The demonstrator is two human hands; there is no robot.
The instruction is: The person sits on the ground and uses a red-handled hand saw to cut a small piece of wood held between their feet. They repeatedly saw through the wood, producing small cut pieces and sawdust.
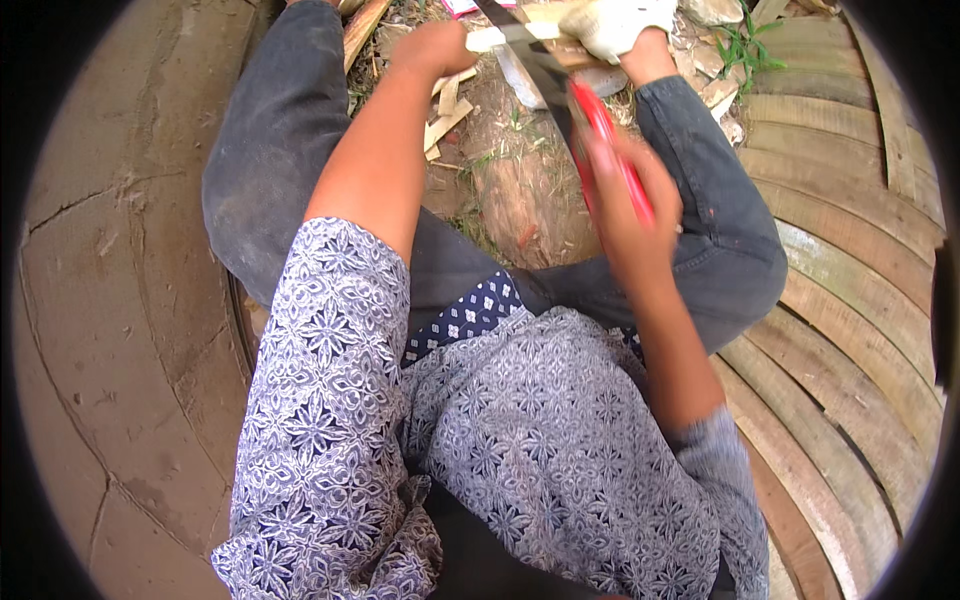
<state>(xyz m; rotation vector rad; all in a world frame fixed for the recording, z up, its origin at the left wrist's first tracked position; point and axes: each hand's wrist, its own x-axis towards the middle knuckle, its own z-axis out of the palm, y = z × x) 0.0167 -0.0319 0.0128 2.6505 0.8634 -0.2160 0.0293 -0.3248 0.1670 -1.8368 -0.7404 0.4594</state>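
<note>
My right hand (640, 200) is wrapped around the red handle of a hand saw (540, 66). The dark blade slants up and left from the handle, across a pale strip of wood (546, 30). Near the strip's left end, my left hand (432, 50) is closed around it, just left of the blade. To the right of the blade, my foot in a white covering (612, 28) rests against the wood. Slight motion blur softens the right hand and the saw handle. The blade's far tip runs out at the top edge.
Wood offcuts (448, 118) lie on the dirt and grass between my legs. A worn brown block or log (525, 190) sits there too. Wooden slats (840, 150) curve along the right, beside a green plant (750, 50). Cracked brown ground (110, 300) spreads on the left.
</note>
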